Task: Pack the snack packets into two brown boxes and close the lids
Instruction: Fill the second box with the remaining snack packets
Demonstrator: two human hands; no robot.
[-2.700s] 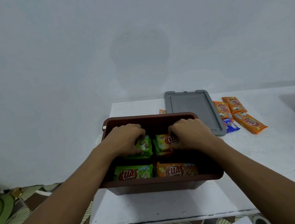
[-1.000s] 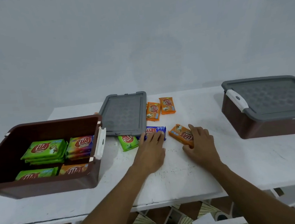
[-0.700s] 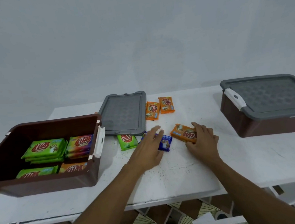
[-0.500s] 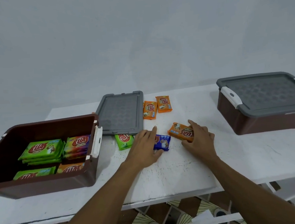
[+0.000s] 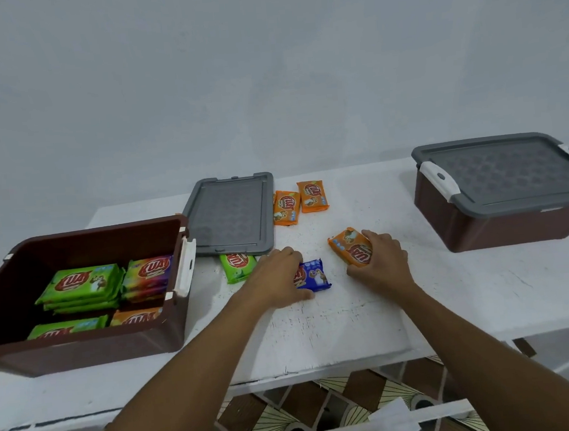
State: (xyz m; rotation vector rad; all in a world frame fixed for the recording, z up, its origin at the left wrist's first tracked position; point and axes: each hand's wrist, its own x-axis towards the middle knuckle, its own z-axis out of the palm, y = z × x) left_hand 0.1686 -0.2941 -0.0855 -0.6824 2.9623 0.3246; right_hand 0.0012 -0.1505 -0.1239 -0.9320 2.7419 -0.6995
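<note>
An open brown box [image 5: 81,350] stands at the left on the white table [image 5: 371,321], holding several green and orange snack packets [image 5: 79,284]. Its grey lid [image 5: 231,214] lies flat behind the loose packets. A second brown box [image 5: 504,227] at the right has its grey lid on. My left hand [image 5: 275,278] grips a blue packet [image 5: 314,276] on the table. My right hand [image 5: 383,261] grips an orange packet [image 5: 349,247]. A green packet [image 5: 237,265] lies left of my left hand. Two orange packets [image 5: 299,202] lie further back.
The table's front edge [image 5: 290,374] is chipped, and a patterned floor [image 5: 294,420] shows below it. A plain pale wall [image 5: 264,79] rises behind the table. Bare tabletop lies between my hands and the closed box.
I have turned from the open box to the loose packets. My left hand pulled the blue packet toward me and closed on it; my right hand closed on the orange packet.
</note>
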